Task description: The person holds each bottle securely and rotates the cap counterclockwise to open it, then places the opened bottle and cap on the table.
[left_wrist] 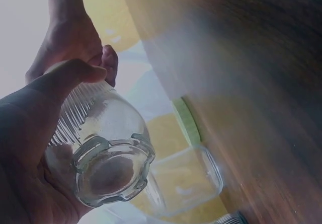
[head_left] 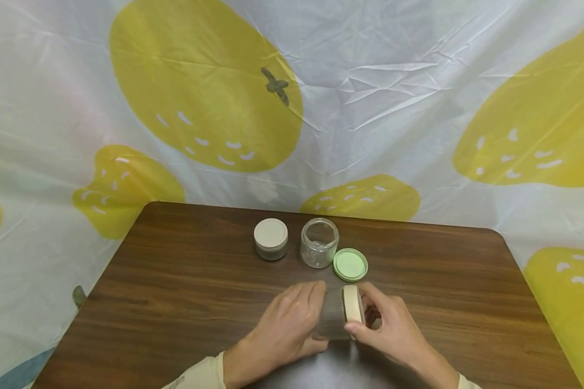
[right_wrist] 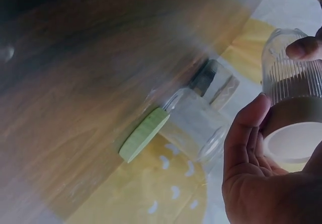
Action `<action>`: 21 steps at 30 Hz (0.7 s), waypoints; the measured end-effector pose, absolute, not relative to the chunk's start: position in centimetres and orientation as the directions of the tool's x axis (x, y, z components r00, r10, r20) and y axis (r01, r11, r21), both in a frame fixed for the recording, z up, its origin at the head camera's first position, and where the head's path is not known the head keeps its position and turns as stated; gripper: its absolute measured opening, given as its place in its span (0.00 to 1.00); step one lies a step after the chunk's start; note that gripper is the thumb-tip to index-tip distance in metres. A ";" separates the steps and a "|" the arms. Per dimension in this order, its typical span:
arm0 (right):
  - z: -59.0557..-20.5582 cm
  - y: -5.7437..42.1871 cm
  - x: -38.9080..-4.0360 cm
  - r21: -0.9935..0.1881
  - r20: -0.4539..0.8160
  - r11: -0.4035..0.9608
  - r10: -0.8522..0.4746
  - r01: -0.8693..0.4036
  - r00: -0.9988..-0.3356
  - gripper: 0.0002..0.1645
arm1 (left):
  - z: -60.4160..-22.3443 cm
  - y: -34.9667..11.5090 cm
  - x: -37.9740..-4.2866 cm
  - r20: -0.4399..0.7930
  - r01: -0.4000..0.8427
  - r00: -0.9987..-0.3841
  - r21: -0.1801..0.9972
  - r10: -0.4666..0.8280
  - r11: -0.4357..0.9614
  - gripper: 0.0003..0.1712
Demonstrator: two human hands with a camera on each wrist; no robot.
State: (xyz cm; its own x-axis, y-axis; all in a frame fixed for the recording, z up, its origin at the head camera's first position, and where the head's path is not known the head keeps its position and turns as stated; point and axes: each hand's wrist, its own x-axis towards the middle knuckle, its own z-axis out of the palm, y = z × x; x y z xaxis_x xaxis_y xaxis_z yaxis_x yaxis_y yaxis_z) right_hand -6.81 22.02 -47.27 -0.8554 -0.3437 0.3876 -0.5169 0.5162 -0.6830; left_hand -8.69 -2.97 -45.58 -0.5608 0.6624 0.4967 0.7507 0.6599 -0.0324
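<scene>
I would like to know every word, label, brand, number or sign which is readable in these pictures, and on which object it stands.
No readable text in any view.
Left sleeve: a small dark mark, too small to tell whether it is lettering.
Held ribbed jar, clear open jar, green lid, cream-lidded jar: none readable.
Fruit-print cloth: pale strokes, pattern only.
</scene>
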 end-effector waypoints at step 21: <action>-47.2 22.9 -7.3 -0.691 0.390 0.457 -0.417 -0.560 -0.821 0.43 | -45.7 -2.7 -8.9 0.486 0.759 -0.578 0.026 0.656 0.650 0.45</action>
State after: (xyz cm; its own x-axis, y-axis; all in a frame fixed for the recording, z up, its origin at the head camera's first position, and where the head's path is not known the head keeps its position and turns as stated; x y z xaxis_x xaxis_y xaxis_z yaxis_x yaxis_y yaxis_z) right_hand -7.25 22.90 -47.18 -0.8208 -0.4171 0.3902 -0.5605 0.4566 -0.6910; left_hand -8.88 -2.68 -45.71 -0.5780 0.6557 0.4858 0.7593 0.6502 0.0258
